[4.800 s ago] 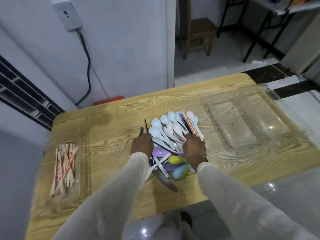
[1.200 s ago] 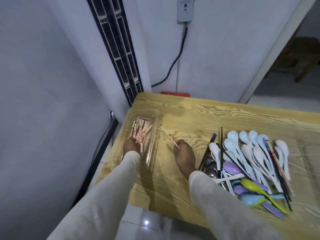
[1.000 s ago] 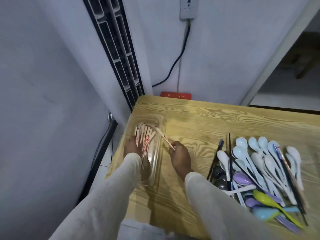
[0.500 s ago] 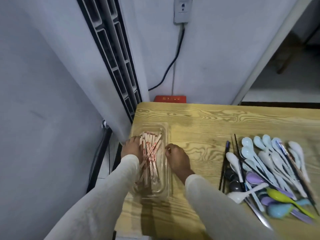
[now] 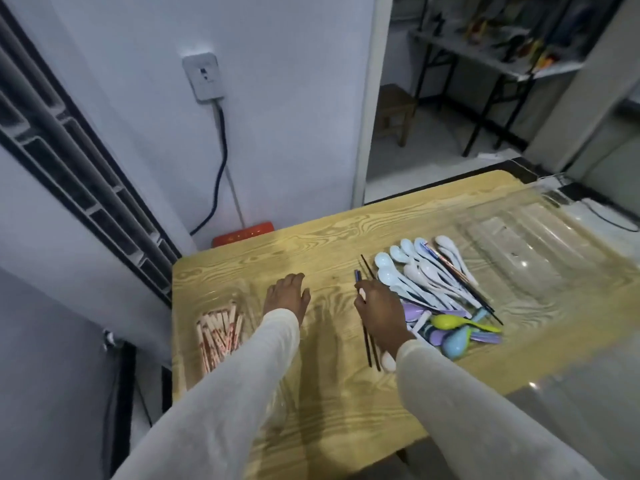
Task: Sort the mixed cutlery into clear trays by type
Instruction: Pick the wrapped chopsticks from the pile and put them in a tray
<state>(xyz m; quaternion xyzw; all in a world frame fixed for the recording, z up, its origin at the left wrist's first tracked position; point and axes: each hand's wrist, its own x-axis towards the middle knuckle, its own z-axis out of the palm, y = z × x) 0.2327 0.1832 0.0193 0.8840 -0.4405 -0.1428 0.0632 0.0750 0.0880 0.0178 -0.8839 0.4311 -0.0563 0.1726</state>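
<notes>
At nine o'clock on the desk, a clear tray holds wrapped chopsticks. The left hand lies flat and relaxed just beside it. The right hand curls over dark chopsticks at the nine o'clock edge of the spoon pile; whether it grips them I cannot tell. More clear trays sit at two o'clock.

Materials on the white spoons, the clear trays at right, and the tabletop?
White spoons: glossy, opaque, sharp highlights; ceramic or melamine, cannot tell. Clear trays: thin moulded plastic, grain shows through, glare spots. Tabletop: yellow wood grain with sheen; solid or laminate unclear.
</notes>
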